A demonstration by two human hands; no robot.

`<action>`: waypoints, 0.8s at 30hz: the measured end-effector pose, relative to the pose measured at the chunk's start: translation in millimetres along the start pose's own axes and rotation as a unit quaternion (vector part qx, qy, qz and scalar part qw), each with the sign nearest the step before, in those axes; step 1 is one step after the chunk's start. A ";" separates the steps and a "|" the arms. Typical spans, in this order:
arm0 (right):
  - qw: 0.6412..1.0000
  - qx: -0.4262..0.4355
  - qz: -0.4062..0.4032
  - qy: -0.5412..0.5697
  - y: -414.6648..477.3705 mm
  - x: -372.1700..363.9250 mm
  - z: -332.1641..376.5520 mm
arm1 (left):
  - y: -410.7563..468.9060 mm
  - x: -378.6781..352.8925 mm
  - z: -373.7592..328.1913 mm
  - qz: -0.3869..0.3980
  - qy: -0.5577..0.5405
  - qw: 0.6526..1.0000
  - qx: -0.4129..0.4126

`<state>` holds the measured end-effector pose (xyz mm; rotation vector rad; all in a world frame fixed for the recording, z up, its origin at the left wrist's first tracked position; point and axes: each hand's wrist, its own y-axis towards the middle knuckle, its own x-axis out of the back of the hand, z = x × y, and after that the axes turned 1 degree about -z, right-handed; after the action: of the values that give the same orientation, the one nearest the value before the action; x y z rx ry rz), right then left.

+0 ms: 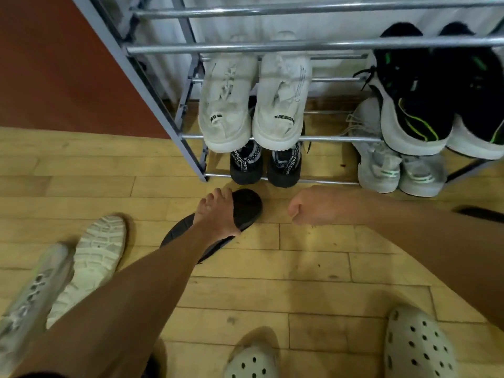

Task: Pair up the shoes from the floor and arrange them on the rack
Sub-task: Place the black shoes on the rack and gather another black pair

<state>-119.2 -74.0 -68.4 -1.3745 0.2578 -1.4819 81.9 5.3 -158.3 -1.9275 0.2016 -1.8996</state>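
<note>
Black shoe (246,205) between rack (272,46) and clogs (417,347)

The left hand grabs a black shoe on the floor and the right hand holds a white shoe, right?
Not quite. The left hand does grip the black shoe on the floor, but the right hand holds no shoe: its fingers are curled into an empty fist. The head view shows it.
</note>
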 end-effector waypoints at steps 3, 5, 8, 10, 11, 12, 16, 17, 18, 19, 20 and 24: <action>1.000 -0.005 -0.003 0.020 -16.5 8.2 -0.6 | -18.2 14.7 3.7 -0.025 -0.006 0.999 -0.026; 0.999 -0.010 -0.006 0.031 -32.8 14.5 5.3 | -38.3 30.5 6.4 -0.057 -0.023 0.997 -0.039; 0.994 0.001 -0.045 0.095 -62.0 19.0 25.9 | -73.3 64.2 8.6 -0.119 -0.068 0.989 -0.052; 0.986 0.019 -0.073 0.151 -85.7 19.3 46.8 | -98.2 91.4 6.3 -0.164 -0.090 0.980 -0.066; 0.980 0.028 -0.090 0.175 -99.2 19.5 58.0 | -110.8 105.3 4.0 -0.186 -0.093 0.975 -0.077; 0.975 0.045 -0.119 0.180 -113.9 21.1 69.6 | -123.1 119.3 1.6 -0.207 -0.094 0.970 -0.088; 0.950 0.096 -0.277 0.104 -181.1 43.7 106.1 | -163.9 170.9 -2.9 -0.278 -0.092 0.951 -0.103; 0.942 0.100 -0.295 0.123 -197.6 50.4 111.6 | -173.0 183.0 -5.8 -0.301 -0.098 0.943 -0.100; 0.933 0.102 -0.308 0.156 -212.3 56.3 115.1 | -181.4 195.0 -10.6 -0.322 -0.105 0.936 -0.096; 0.923 0.105 -0.324 0.179 -227.4 60.2 117.9 | -189.2 207.6 -17.7 -0.341 -0.113 0.928 -0.096; 0.912 0.107 -0.349 0.185 -240.8 63.6 118.6 | -197.2 221.0 -26.4 -0.354 -0.125 0.922 -0.098; 0.860 0.109 -0.437 0.241 -286.6 73.5 103.9 | -213.5 269.5 -55.8 -0.269 -0.272 0.910 -0.160</action>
<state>-168.8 40.2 219.4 -0.9263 -0.2742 -2.5261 1.1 81.0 171.9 -2.8896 -0.2284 -1.5897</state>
